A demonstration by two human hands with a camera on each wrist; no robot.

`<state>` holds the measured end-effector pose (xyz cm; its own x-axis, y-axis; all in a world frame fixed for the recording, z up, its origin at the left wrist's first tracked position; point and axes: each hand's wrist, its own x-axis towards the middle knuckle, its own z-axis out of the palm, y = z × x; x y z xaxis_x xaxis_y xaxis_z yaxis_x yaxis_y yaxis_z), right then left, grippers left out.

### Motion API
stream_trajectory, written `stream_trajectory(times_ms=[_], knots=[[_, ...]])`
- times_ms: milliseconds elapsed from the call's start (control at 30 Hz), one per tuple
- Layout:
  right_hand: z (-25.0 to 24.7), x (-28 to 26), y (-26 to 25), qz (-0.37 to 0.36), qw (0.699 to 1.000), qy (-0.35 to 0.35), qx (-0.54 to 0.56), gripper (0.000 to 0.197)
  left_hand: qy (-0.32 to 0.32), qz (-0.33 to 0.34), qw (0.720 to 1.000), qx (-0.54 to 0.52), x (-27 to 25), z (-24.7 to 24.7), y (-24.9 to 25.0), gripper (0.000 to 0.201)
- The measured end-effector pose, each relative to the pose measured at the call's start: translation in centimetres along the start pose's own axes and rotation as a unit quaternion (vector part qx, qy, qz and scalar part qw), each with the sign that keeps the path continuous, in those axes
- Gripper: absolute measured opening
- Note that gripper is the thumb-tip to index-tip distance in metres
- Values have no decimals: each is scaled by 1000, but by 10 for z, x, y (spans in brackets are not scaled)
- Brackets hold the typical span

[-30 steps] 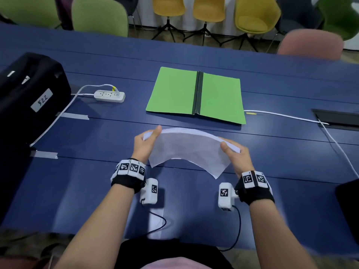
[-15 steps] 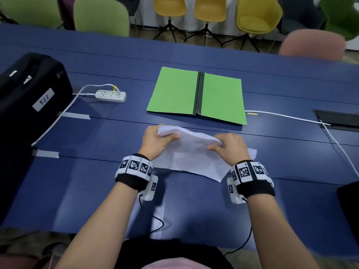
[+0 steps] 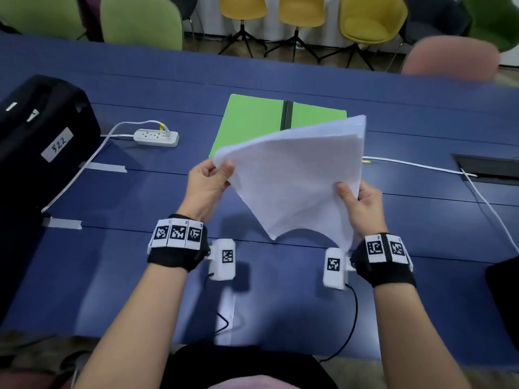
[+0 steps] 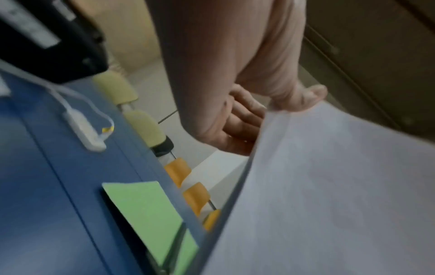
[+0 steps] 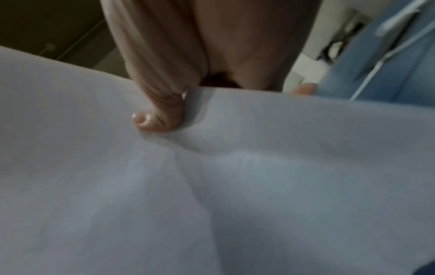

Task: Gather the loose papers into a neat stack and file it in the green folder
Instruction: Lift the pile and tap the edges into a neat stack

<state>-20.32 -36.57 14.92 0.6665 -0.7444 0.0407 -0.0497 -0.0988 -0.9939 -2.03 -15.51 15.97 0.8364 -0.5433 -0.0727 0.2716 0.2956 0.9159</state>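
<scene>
Head view: the papers (image 3: 297, 178) are held up off the table (image 3: 140, 192) at frame centre, tilted and bowed. The left hand (image 3: 206, 186) pinches their left corner; the right hand (image 3: 362, 203) grips the right edge, thumb on top. Behind them, upper centre, lies the open folder (image 3: 250, 122).

A long blue table (image 3: 112, 248) fills the room; yellow chairs (image 3: 297, 12) line its far side.
</scene>
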Motion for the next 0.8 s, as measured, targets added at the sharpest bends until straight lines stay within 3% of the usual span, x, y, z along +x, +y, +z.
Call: stream_trajectory(times_ms=[67,100,200,300,433,600,733,800], knots=[[2,-1,1,20,999,3,37,17,-35,2,999,15,0,13,3,50],[4,-2,3,32,999,-10,41,16,-56,6,997,56,-2,19,2,52],[9,-10,17,85,995,-36,29,23,-86,-25,982,164,-9,29,-17,40],[13,-20,32,127,991,-36,31,33,-73,-75,975,198,-17,24,-41,36],[12,-18,29,117,991,-10,67,27,-48,-109,973,200,-18,22,-49,34],[17,-10,25,99,992,24,76,13,-85,-108,961,240,-17,20,-59,43],[24,6,23,112,991,45,51,38,-9,-111,954,278,-15,26,-69,17],[27,17,22,110,992,46,44,30,14,-110,957,268,-10,26,-68,10]])
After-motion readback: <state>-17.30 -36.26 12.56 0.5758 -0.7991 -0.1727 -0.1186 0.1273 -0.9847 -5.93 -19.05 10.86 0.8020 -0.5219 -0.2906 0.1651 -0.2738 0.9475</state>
